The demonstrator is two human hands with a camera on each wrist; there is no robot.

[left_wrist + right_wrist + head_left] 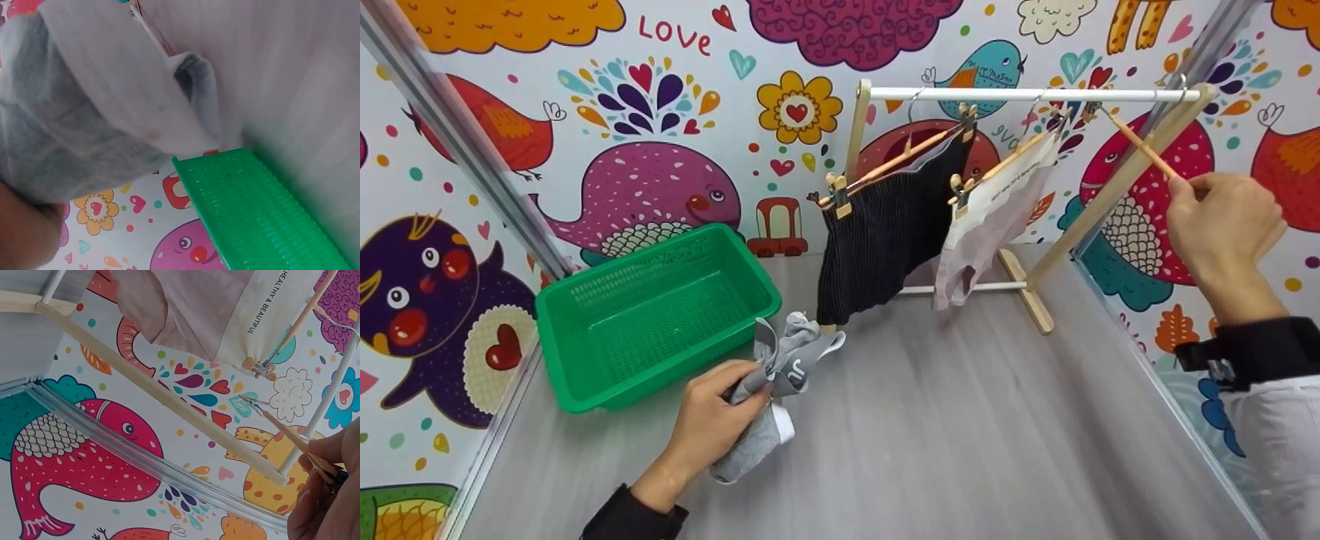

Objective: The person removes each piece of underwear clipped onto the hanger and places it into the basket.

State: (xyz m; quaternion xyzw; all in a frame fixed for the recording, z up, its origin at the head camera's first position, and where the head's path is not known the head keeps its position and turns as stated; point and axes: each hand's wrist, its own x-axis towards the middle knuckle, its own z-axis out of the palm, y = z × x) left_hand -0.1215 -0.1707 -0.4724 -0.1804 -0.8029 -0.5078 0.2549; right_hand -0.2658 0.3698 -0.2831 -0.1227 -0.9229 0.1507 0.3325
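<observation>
In the head view my left hand [712, 416] grips a bunched grey garment [761, 442] with white lettering on its band, held above the grey surface near the basket. Pale cloth [95, 112] fills much of the left wrist view, partly blurred. Over on the right, my right hand [1222, 221] pinches one end of a wooden clip hanger [1140, 142], whose hook is on the rack's white rail [1020, 94]. No garment hangs from this hanger. In the right wrist view the fingers [332, 444] close round its clip end, and the clip itself is partly hidden.
A green plastic basket [660, 386] stands at the left. Black ribbed clothing [892, 225] and pink-and-white underpants [997, 210] hang clipped on the rack. The rack's wooden leg [1102, 206] slopes down at the right. Printed walls with metal edge strips [1170, 442] border the surface.
</observation>
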